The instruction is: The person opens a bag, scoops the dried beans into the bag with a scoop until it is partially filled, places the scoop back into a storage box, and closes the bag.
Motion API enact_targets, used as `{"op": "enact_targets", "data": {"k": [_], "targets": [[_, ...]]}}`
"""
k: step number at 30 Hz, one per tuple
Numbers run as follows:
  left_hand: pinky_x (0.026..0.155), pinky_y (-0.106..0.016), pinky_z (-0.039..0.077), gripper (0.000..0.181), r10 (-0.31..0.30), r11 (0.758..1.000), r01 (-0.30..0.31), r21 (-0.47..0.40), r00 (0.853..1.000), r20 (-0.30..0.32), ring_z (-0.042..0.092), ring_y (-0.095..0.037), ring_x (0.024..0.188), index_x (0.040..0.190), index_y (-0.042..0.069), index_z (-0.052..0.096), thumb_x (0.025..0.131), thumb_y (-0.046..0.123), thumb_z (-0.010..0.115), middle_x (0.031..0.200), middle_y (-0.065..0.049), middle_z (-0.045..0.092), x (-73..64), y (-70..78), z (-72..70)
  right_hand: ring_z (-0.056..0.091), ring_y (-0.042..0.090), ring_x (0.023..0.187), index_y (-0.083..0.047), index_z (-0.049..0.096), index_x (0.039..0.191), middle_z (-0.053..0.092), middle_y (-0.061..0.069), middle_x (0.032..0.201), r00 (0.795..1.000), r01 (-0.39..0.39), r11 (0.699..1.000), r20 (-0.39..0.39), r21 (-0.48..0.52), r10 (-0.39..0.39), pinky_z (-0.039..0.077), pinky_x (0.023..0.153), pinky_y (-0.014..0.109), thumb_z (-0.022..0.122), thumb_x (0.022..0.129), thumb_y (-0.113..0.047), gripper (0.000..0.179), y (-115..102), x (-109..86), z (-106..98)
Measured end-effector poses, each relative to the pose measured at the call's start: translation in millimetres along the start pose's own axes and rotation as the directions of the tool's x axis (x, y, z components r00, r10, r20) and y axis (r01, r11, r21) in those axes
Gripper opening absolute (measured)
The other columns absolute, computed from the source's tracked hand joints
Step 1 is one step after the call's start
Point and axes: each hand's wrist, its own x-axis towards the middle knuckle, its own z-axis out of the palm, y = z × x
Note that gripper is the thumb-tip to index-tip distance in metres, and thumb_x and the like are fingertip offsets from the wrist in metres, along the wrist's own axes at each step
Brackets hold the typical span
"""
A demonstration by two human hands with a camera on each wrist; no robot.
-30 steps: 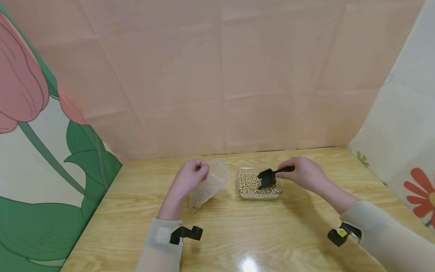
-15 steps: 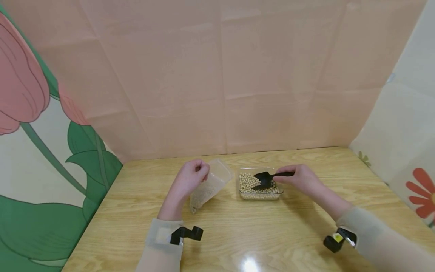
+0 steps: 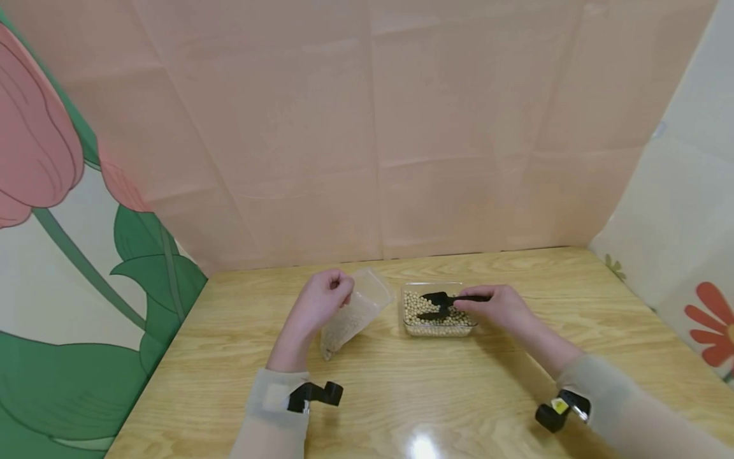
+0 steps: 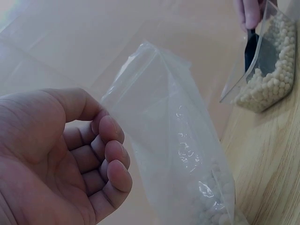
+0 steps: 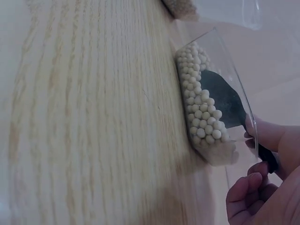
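My left hand pinches the upper edge of a clear plastic bag, its fingers curled, as the left wrist view also shows. Pale round beans lie in the bag's lower part. To the right of it stands a clear rectangular container holding pale beans. Between thumb and fingers my right hand grips the handle of a small black scoop. The scoop's blade is inside the container, partly sunk among the beans.
The bag and container stand on a wood-grain table. A pink sheet rises behind it. Flower-patterned panels flank both sides, one on the left and one on the right.
My right hand has moved slightly left and down, and the scoop's blade has shifted left and tilted deeper among the beans. The left hand and bag stay in place.
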Motion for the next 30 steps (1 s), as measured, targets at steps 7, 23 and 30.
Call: {"op": "enact_targets", "data": {"k": [7,23,30], "targets": [[0.058,-0.032,0.035,0.025,0.001,1.0,-0.001,0.002,1.0,-0.002,0.039,-0.018,0.061,0.085,0.009,0.063,0.108,0.016,0.058,0.078,-0.005,0.06,-0.5,0.7,0.4,0.054,0.043,0.144,-0.011,0.077,0.138,0.06,0.02,0.157,1.0,0.012,0.996,-0.001,0.084,-0.012,0.043,0.116,0.061,0.086,0.095,-0.05,0.058,2,-1.9,4],[0.06,-0.033,0.036,0.026,-0.007,1.0,0.007,-0.009,1.0,0.006,0.04,-0.018,0.062,0.085,0.009,0.062,0.11,0.016,0.058,0.078,-0.005,0.058,0.3,-0.8,0.3,0.038,0.047,0.157,-0.007,0.066,0.151,0.05,0.018,0.167,0.998,-0.058,0.973,0.018,0.223,0.056,0.025,0.127,0.066,0.086,0.096,-0.049,0.072,7,-6.2,4],[0.061,-0.034,0.038,0.027,-0.002,1.0,0.002,-0.001,1.0,0.006,0.041,-0.02,0.063,0.085,0.01,0.063,0.11,0.019,0.058,0.078,-0.005,0.059,0.3,-1.4,0.2,0.053,0.038,0.142,-0.011,0.068,0.151,0.063,0.013,0.156,0.997,-0.075,0.961,0.006,0.265,0.076,0.042,0.117,0.055,0.085,0.094,-0.053,0.073,11,-7.4,4]]}}
